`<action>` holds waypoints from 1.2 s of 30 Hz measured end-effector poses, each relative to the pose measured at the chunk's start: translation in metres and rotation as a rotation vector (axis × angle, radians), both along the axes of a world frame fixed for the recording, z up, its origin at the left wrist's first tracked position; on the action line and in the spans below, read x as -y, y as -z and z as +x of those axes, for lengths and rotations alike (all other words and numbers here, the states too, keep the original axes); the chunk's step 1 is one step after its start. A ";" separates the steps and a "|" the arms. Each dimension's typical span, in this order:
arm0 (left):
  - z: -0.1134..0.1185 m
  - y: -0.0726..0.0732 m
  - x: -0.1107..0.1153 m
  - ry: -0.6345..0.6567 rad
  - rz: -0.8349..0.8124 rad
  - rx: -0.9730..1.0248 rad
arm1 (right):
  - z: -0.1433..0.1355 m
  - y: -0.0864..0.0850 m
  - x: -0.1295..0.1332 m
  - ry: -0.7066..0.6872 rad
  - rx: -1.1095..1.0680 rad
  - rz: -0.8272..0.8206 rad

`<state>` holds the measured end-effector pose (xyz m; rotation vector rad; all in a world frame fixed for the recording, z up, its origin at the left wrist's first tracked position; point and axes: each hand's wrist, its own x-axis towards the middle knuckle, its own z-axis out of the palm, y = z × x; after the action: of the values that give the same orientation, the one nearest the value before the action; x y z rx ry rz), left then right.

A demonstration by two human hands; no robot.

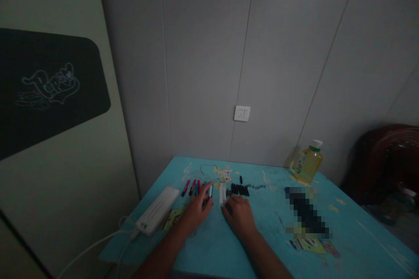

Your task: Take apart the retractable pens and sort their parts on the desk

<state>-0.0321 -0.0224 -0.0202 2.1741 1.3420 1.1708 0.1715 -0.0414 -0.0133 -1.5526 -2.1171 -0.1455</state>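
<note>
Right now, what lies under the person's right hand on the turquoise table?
The right hand rests flat on the turquoise table, fingertips at the row of thin white sticks and small black caps. Whatever lies beneath the palm is covered and cannot be seen.

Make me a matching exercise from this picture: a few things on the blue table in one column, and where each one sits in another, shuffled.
Things:
1. bottle of yellow liquid
2. white power strip
3. red and blue pens
4. black pen parts

Places:
A. just beyond the right hand
B. near the table's left edge
C. far right corner, by the wall
D. at the fingertips of the left hand

Pairs: 1-C, 2-B, 3-D, 4-A
</note>
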 end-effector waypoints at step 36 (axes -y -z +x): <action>0.032 -0.009 -0.023 -0.026 0.041 0.088 | -0.015 0.012 -0.007 0.248 -0.031 0.019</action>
<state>0.0002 0.0008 -0.0115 2.1131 1.3242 1.2989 0.1562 -0.0343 -0.0250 -1.7900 -1.8874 -0.2241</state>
